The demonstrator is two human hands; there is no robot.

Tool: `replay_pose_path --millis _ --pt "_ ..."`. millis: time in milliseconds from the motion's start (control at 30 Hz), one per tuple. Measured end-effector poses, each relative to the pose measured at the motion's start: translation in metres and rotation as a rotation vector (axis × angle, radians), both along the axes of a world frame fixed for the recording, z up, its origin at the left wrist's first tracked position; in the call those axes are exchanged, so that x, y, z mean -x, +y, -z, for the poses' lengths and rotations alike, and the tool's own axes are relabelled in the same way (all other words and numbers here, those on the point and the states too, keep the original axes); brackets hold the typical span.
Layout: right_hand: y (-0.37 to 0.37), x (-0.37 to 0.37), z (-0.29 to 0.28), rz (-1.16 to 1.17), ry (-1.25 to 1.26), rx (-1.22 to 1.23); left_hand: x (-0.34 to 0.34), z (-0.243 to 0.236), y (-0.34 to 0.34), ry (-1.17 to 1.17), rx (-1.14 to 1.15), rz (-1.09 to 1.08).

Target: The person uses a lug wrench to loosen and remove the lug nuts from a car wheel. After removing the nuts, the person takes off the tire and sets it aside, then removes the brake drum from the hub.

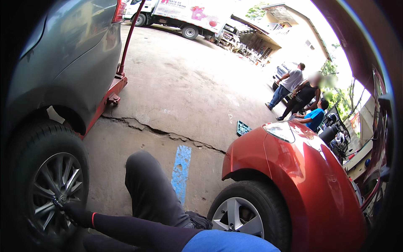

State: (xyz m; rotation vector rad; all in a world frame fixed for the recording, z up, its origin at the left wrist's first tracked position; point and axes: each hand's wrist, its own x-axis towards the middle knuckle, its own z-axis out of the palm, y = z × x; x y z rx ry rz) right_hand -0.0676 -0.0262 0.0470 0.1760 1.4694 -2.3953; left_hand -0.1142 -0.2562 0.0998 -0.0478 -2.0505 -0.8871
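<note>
My right hand (77,214), in a black glove, reaches left to the grey car's front or rear wheel (29,151); I cannot tell which. Its fingers are closed by the hub of the silver multi-spoke rim (50,176). A small dark end (56,202) shows at the fingertips against the rim, too dim to name. The arm wears a dark sleeve with a red edge at the wrist. My left hand does not show; a dark shape (109,243) below the right forearm may be a limb. My bent knee (145,168) rises beside the arm.
A red floor jack (111,90) with a long handle stands by the grey car (75,54). Close on the right is a red car (310,180). Cracked concrete with a blue stripe (181,168) lies between. A green plate (242,128), several people and a truck (184,17) are farther off.
</note>
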Motion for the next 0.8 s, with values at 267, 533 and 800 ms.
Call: replay_pose_path --millis 267,533,800 --pt "-0.004 0.0 -0.002 0.163 0.418 -0.865 -0.022 0.11 0.06 -0.593 -0.571 0.382" --pt "0.032 -0.014 -0.033 -0.025 0.395 -0.332 -0.019 0.154 0.076 -0.819 -1.17 0.684" --pt "0.042 -0.053 -0.038 0.214 0.197 -0.464 -0.005 0.167 0.078 -0.834 -1.369 0.833"
